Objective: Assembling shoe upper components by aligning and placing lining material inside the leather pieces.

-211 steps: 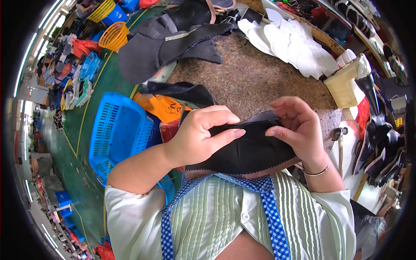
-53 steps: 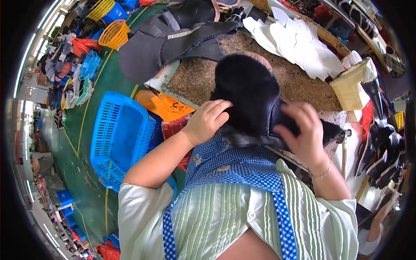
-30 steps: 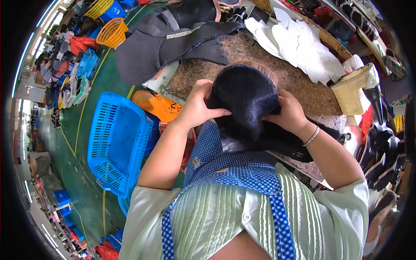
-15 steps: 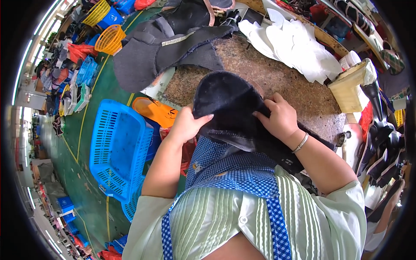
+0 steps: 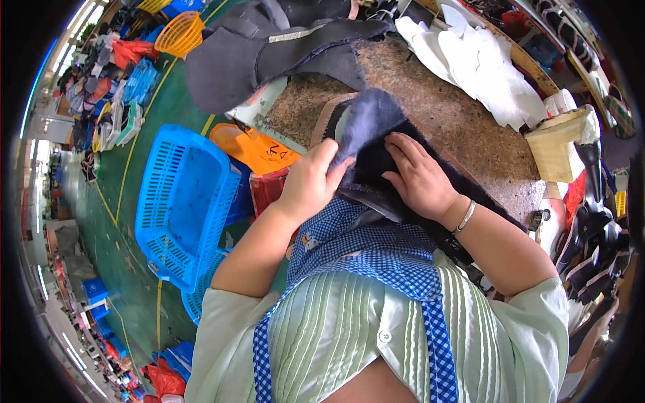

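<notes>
The left hand (image 5: 314, 176) pinches the folded-over flap of a black fuzzy piece (image 5: 371, 121) at the bench's (image 5: 410, 77) near side. The right hand (image 5: 423, 180) lies on it, fingers loosely extended

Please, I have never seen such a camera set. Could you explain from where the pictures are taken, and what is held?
There is no machine: each grip is a person's bare hand. A fisheye camera on the head looks down, so straight edges appear bent. The left grip pinches the turned-back part of a black fuzzy piece; the right grip rests on it. On the brown, speckled tabletop lie white flat pieces and dark grey pieces.
</notes>
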{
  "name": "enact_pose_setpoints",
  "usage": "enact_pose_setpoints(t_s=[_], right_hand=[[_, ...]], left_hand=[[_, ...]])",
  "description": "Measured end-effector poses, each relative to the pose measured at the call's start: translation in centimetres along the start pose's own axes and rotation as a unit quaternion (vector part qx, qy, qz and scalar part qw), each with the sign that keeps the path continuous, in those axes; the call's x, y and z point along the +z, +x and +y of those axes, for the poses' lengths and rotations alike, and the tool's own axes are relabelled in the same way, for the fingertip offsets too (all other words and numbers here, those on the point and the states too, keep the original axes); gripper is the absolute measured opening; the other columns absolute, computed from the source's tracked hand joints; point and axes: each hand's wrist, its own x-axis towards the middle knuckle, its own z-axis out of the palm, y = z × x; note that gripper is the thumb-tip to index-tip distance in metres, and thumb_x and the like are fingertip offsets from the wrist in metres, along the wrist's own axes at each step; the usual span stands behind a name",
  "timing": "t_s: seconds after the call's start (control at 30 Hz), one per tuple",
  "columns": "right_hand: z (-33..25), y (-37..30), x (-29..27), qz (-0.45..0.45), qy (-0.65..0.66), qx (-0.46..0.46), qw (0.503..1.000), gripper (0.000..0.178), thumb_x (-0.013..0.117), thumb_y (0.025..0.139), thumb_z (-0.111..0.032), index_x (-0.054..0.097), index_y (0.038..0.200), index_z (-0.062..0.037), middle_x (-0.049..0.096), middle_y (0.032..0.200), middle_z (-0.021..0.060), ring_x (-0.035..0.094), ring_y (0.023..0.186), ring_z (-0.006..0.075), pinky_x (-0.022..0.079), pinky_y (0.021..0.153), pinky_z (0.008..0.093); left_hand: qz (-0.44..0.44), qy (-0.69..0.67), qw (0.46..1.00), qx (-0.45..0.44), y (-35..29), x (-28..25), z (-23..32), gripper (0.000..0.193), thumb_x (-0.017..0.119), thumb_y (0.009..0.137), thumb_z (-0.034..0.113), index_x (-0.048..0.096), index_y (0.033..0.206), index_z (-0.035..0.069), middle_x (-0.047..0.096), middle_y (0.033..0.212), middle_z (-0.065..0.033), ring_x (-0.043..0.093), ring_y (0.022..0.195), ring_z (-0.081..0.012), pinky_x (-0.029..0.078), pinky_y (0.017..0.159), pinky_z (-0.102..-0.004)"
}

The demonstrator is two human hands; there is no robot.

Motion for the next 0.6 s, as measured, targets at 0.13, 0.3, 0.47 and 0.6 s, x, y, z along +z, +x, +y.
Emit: enact_pose_setpoints(t_s=[0.13, 0.3, 0.47, 0.6], right_hand=[[-0.8, 0.1, 0.0, -0.018, -0.003, 0.018, 1.000, 0.076, 0.068, 0.082, -0.038, 0.045, 0.129, 0.0167, 0.042, 0.140, 0.0241, 0.038, 0.135, 0.0334, 0.032, 0.113, 0.0365], [-0.9, 0.1, -0.2, -0.045, -0.009, -0.008, 0.999, 0.094, 0.071, 0.077, -0.049, 0.038, 0.134, 0.0182, 0.037, 0.144, 0.0256, 0.034, 0.138, 0.0343, 0.030, 0.115, 0.0371], [-1.3, 0.4, -0.4, -0.088, -0.040, -0.008, 0.995, 0.104, 0.063, 0.078, -0.061, 0.032, 0.138, 0.0184, 0.031, 0.148, 0.0269, 0.028, 0.141, 0.0351, 0.025, 0.116, 0.0386], [-1.4, 0.4, -0.1, -0.088, -0.084, -0.008, 0.993, 0.104, 0.053, 0.081, -0.067, 0.031, 0.140, 0.0164, 0.025, 0.152, 0.0271, 0.022, 0.145, 0.0351, 0.020, 0.118, 0.0408]], left_hand=[[0.022, -0.100, 0.983, -0.152, 0.6, 1.4, -2.6, 0.026, 0.065, 0.092, 0.020, 0.049, 0.089, 0.000, 0.064, 0.083, -0.0235, 0.065, 0.072, -0.0361, 0.049, 0.058, -0.0403], [0.058, -0.432, 0.835, -0.335, 1.2, 0.8, -2.8, 0.019, 0.069, 0.090, 0.012, 0.055, 0.099, 0.002, 0.063, 0.092, -0.0042, 0.059, 0.083, -0.0099, 0.050, 0.076, -0.0260], [0.023, -0.420, 0.862, -0.284, -1.2, 0.4, -3.4, 0.044, 0.082, 0.078, 0.017, 0.053, 0.106, -0.001, 0.064, 0.102, -0.0100, 0.061, 0.093, -0.0141, 0.050, 0.082, -0.0288], [-0.055, -0.451, 0.873, -0.179, -4.1, 1.7, -1.3, 0.067, 0.085, 0.074, 0.015, 0.050, 0.129, -0.001, 0.061, 0.122, -0.0082, 0.057, 0.112, -0.0177, 0.045, 0.098, -0.0332]])
